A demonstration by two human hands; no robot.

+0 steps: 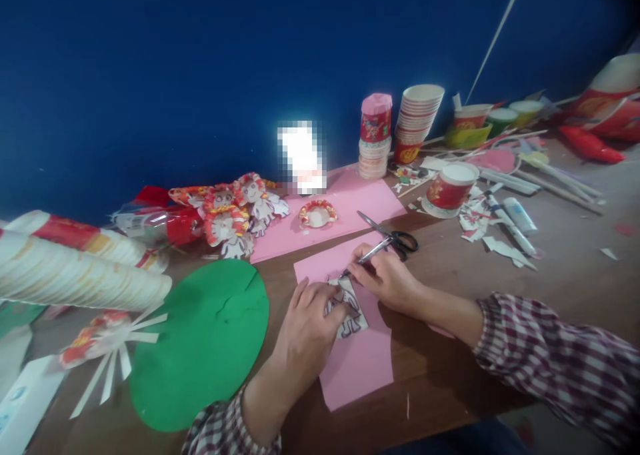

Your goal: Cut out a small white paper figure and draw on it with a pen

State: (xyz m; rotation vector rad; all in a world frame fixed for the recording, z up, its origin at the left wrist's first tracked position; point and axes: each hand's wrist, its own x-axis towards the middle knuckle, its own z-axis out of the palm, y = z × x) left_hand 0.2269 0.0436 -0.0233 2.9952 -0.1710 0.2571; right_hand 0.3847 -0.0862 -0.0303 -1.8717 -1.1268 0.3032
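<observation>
The right hand [387,278] pinches a pen [367,257], its tip at the upper edge of a small white paper with a line drawing [350,311]; the left hand [309,325] lies spread on that paper, pressing it down. The hands are close together but apart. Beneath them is a pink sheet [355,371]. Just beyond the right hand lie black-handled scissors [395,236], and farther off stand a red cup [450,188] and two upright cup stacks [376,135] [417,121]. Ahead of the left hand, a small braided ring [319,213] rests on another pink sheet [367,198], beside paper figures [240,208]. Left of the left hand lie a green oval sheet [203,345] and, past it, toppled cups [90,268].
</observation>
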